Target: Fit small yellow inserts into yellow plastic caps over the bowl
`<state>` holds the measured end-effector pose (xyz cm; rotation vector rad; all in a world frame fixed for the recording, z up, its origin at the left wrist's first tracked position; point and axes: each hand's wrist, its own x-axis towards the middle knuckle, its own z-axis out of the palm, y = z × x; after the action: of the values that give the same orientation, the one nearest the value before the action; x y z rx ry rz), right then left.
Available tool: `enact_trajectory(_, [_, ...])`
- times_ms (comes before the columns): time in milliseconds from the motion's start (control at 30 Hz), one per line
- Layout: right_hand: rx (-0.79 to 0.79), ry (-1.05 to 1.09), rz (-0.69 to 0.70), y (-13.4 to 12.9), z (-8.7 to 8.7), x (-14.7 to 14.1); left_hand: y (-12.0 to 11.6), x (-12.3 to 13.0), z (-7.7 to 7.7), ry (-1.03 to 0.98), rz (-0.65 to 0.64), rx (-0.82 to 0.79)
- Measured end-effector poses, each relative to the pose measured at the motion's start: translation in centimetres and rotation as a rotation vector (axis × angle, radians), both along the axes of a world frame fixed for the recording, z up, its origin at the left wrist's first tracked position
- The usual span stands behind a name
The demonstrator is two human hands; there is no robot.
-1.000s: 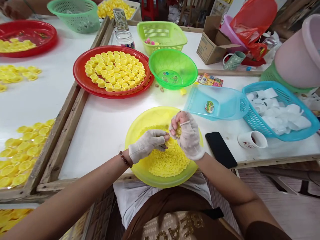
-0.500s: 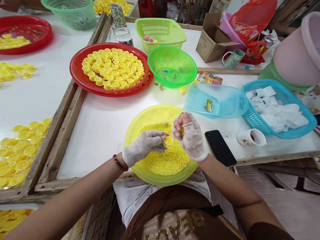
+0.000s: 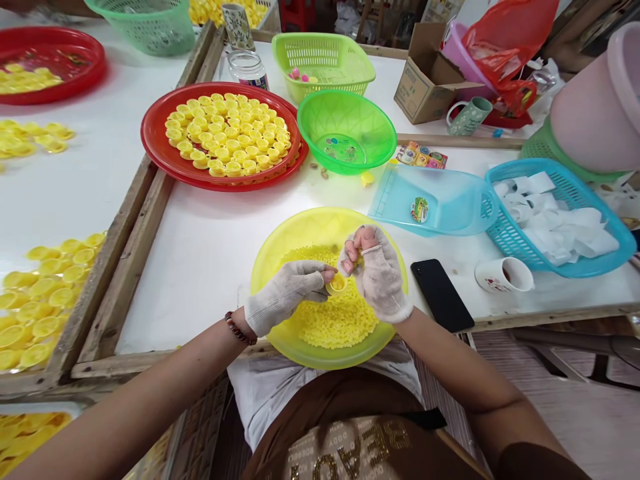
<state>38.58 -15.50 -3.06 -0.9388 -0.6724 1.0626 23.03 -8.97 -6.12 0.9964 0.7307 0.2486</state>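
Note:
My left hand point(image 3: 297, 291), in a white fingerless glove, pinches a small yellow plastic cup point(image 3: 339, 284) by its rim. Close beside it on the right, my right hand point(image 3: 376, 273) is gloved the same way. Its fingers are curled inward, and bits of yellow show within the curl; most of what it holds is hidden. Both hands are above a translucent yellow basin point(image 3: 273, 243), which contains a heap of small yellow pieces point(image 3: 340, 327).
Beyond the basin stand a red tray point(image 3: 155, 143) of yellow cups, a green bowl point(image 3: 385, 127) and a blue scoop-shaped tray point(image 3: 445, 197). To the right are a phone point(image 3: 442, 295), a mug point(image 3: 503, 275) and a blue basket point(image 3: 590, 268) of white pieces. A wooden ledge point(image 3: 113, 287) runs along the left.
My right hand has shifted slightly left, bringing its fingers nearer the cup's rim. The cup stays in my left hand, which has hardly moved.

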Motion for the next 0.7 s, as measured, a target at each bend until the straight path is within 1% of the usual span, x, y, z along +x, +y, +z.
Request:
enact_trajectory(67, [-0.002, 0.016, 0.015, -0.1, 0.0, 0.0, 0.0, -0.1, -0.1, 0.008, 0.006, 0.014])
enact_trajectory(133, [0.011, 0.009, 0.035, -0.1, -0.1, -0.3, 0.0, -0.1, -0.1, 0.011, 0.003, -0.009])
enact_trajectory(333, [0.086, -0.045, 0.063, 0.0, -1.1, -0.8, -0.4, 0.0, -0.1, 0.005, 0.008, -0.046])
enact_trajectory(500, [-0.005, 0.02, 0.03, 0.0, -1.0, -0.3, -0.6, -0.1, 0.4, 0.051, 0.038, -0.028])
enact_trajectory(600, [-0.071, 0.059, 0.023, -0.2, -0.6, 0.3, -0.6, -0.2, 0.8, 0.049, 0.065, -0.072])
enact_trajectory(667, [-0.118, 0.013, 0.019, -0.5, -0.4, 0.9, -0.5, -0.3, 1.0, 0.019, 0.091, -0.1])
enact_trajectory(700, [-0.138, -0.036, 0.019, -0.7, -0.4, 1.3, -0.4, -0.4, 1.1, 0.018, 0.109, -0.069])
